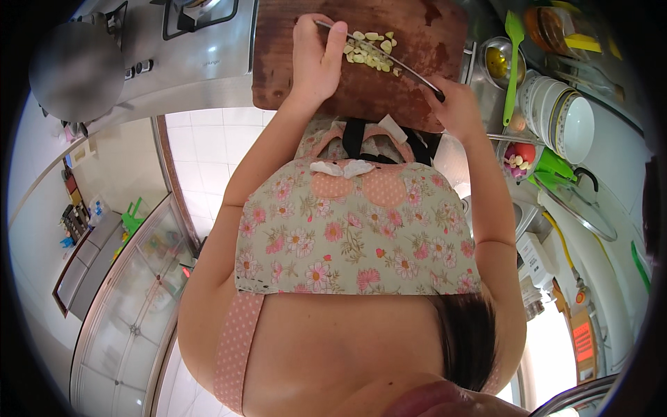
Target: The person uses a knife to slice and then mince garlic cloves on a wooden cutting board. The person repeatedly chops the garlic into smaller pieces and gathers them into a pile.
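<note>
A kitchen knife (404, 66) lies edge-down across a small heap of cut garlic (372, 57) on the dark wooden cutting board (292, 31). My right hand (454, 107) grips its black handle at the board's near right. At the blade's far end, my left hand (319, 62) holds the tip, with the thumb and fingers on either side of the blade. Garlic slices and smaller bits sit on both sides of the blade. The knife's spine faces up at me, so its cutting edge is hidden.
A gas stove (208, 52) adjoins the board on the left, with a round, blurred grey disc (75, 70) near me. To the right are a metal bowl (492, 60) of yellow liquid, a green spatula (513, 68), stacked bowls (578, 127), a dish of vegetables (523, 151) and a glass lid (573, 200).
</note>
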Action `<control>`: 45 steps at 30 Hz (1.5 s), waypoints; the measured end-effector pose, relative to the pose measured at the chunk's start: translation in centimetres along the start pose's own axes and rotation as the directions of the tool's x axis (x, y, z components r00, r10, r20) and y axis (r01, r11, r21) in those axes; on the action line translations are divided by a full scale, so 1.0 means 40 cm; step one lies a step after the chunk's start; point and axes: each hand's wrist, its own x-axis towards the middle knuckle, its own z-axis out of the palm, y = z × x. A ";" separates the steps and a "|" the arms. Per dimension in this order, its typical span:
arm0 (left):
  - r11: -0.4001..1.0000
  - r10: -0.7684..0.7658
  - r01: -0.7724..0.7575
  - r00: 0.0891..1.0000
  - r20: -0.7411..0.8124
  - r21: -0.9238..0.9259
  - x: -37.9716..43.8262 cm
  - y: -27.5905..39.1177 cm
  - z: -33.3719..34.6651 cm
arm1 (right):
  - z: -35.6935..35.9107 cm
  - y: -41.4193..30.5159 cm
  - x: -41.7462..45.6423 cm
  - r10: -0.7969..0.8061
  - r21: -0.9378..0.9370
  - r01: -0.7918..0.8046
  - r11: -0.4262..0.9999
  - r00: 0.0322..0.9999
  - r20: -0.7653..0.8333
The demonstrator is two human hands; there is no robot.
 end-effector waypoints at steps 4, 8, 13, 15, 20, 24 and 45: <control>0.969 -0.132 0.109 0.987 -0.091 -0.223 -0.029 -0.041 0.008 | 0.011 -0.015 0.003 -0.092 -0.145 0.087 0.986 0.995 -0.029; 0.921 -0.137 0.096 0.987 -0.085 -0.378 -0.046 -0.139 0.009 | -0.021 -0.118 0.030 0.003 -0.374 0.036 0.927 0.995 0.103; 0.723 -0.352 0.258 0.936 -0.021 -0.641 -0.029 -0.138 -0.011 | -0.059 -0.231 0.026 0.015 -0.447 0.070 0.892 0.983 0.185; 0.683 -0.382 0.300 0.924 0.025 -0.666 -0.028 -0.134 -0.030 | -0.066 -0.255 0.018 0.028 -0.445 0.082 0.892 0.972 0.234; 0.889 -0.229 0.223 0.973 0.034 -0.400 -0.022 -0.142 -0.018 | 0.004 -0.171 -0.001 0.089 -0.333 -0.049 0.941 0.991 0.104; 0.935 -0.219 0.226 0.974 0.059 -0.274 -0.014 -0.062 -0.013 | 0.051 -0.101 -0.036 0.081 -0.277 -0.068 0.958 0.996 0.037; 0.772 -0.434 0.305 0.894 -0.111 -0.558 -0.019 -0.119 0.018 | -0.124 -0.150 0.140 -0.268 -0.561 0.275 0.780 0.958 0.097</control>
